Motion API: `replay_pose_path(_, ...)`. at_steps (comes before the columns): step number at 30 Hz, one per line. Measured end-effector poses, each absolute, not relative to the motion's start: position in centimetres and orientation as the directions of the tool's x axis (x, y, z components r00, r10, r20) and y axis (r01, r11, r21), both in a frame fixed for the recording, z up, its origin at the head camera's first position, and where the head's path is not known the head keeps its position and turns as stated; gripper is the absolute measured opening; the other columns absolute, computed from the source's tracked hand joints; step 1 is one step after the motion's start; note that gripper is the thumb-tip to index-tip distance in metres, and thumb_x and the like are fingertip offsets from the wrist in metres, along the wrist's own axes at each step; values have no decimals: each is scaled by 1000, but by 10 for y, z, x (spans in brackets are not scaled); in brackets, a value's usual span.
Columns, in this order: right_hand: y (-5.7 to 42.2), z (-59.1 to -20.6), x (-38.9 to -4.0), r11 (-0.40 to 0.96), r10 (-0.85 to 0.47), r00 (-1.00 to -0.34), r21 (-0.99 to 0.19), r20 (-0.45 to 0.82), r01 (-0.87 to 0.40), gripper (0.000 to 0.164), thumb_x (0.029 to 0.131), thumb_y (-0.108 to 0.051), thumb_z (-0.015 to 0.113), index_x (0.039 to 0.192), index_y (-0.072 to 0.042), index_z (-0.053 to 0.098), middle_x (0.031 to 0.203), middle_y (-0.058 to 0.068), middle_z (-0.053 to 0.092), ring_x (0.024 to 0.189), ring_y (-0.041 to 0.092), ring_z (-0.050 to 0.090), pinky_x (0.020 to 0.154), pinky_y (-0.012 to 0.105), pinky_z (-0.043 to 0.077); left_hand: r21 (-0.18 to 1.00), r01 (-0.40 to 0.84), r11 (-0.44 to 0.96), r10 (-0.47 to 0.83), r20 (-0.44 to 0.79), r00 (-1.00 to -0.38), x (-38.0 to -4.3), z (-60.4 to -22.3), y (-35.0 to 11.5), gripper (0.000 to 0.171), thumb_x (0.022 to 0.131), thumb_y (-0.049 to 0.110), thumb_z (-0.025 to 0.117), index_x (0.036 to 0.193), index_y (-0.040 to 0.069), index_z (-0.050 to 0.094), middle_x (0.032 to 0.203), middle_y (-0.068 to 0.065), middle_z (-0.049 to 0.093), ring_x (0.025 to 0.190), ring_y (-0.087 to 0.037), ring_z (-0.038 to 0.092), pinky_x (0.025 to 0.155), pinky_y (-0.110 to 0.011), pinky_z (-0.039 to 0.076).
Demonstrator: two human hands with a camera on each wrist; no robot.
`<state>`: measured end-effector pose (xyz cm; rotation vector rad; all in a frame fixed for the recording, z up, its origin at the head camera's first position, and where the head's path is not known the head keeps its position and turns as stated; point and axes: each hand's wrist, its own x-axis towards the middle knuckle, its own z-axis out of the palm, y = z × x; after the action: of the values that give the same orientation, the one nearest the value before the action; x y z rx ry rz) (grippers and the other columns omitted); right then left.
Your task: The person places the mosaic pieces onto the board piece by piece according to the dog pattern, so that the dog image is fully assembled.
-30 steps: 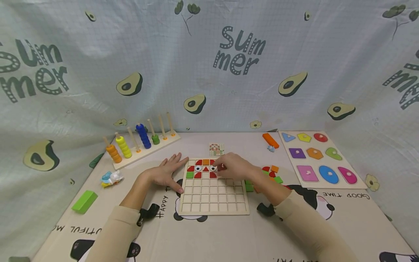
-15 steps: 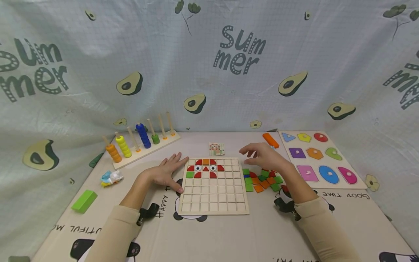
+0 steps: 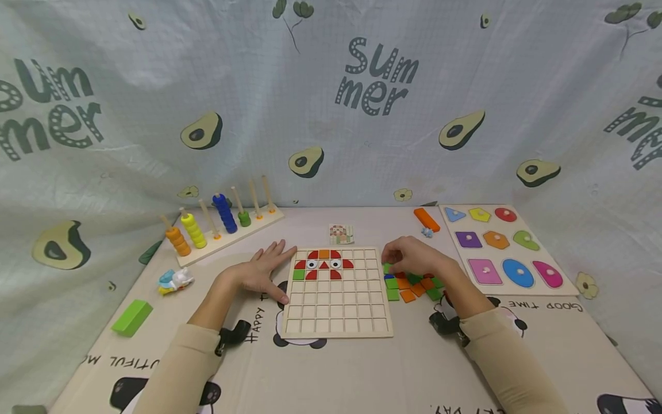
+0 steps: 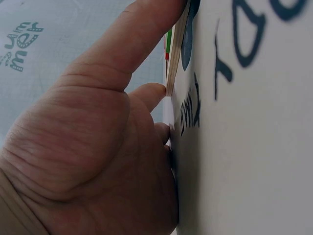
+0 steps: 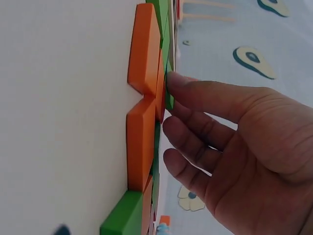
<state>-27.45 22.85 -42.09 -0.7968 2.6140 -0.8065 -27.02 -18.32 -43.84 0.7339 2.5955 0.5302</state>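
The board [image 3: 336,313] lies flat before a curtain [image 3: 248,86] printed SUMMER, on a tablecloth [image 3: 331,379] lettered HAPPY and GOOD TIME, with a broad stretch of cloth along its near edge. The left hand [image 3: 260,275] spreads its fingers, gripping nothing, thumb and forefinger at the board's left edge. The right hand [image 3: 414,256], fingers half curled, hangs over loose tiles [image 3: 404,284] just beside the right edge; its thumb meets a green tile [image 5: 169,99], though whether it pinches it I cannot tell.
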Motion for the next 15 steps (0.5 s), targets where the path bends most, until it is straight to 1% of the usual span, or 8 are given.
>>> replay_pose_path(6,233,-419,-274,699,-572,-809,-597,-134,-395,15,86,-7,71,96,-18,71,90,-6,68,82,15,59,80,31,52,459,411,788,562,-262,-785,-269,-436,-183,126,59,66,79,156,26,9,161,-12,-9,147,-31,-11,115,-56,-4)
replay_pose_path(12,240,-421,-275,677,-579,-808,-616,-109,-402,13,85,-6,71,93,-16,71,86,-4,67,79,16,58,77,31,52,457,405,792,556,-266,-787,-268,-435,-182,126,59,66,79,156,26,9,161,-12,-9,147,-31,-12,116,-55,-4)
replay_pose_path(15,241,-422,-277,659,-586,-805,-636,-97,-402,11,85,-6,71,91,-15,70,82,-3,67,75,18,59,72,32,53,454,404,794,554,-267,-789,-268,-435,-182,126,59,66,79,156,26,9,161,-12,-9,147,-31,-12,116,-55,-4)
